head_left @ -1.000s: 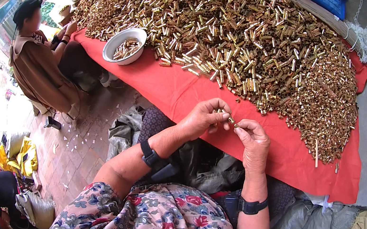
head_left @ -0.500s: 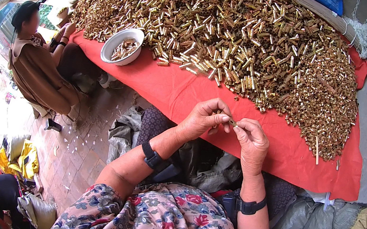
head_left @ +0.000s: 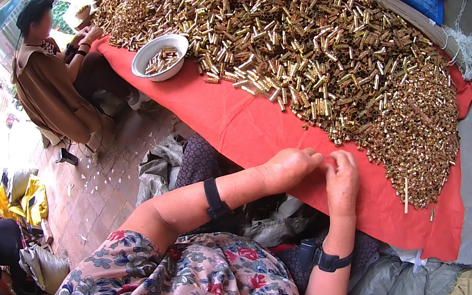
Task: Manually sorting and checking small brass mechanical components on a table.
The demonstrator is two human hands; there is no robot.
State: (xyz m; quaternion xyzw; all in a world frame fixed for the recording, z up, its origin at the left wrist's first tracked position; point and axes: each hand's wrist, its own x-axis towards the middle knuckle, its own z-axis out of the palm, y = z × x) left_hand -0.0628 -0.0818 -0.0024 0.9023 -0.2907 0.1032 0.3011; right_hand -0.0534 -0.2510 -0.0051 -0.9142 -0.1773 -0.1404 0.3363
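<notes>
My left hand (head_left: 294, 168) hovers over the front edge of the red cloth (head_left: 238, 132), its fingers curled with the back of the hand upward. Whatever it holds is hidden beneath the fingers. Close beside it, fingertips nearly meeting, my right hand (head_left: 343, 183) is raised with bent fingers; a small item in it cannot be made out. Beyond both hands spreads a large heap of short brass-coloured metal tubes (head_left: 277, 43). Much smaller brass-coloured pieces (head_left: 422, 140) lie heaped at the right, nearest my right hand.
A white bowl (head_left: 167, 76) holding some tubes stands on the cloth at left. One thin pale stick (head_left: 406, 195) lies by the small pieces. At far left sits another person (head_left: 52, 81), hands at the heap. Grey sacks (head_left: 380, 288) lie at lower right.
Both hands have moved right and slightly toward the heap's right part. The left hand has turned its back upward, hiding the small brass pieces seen in the fingers before.
</notes>
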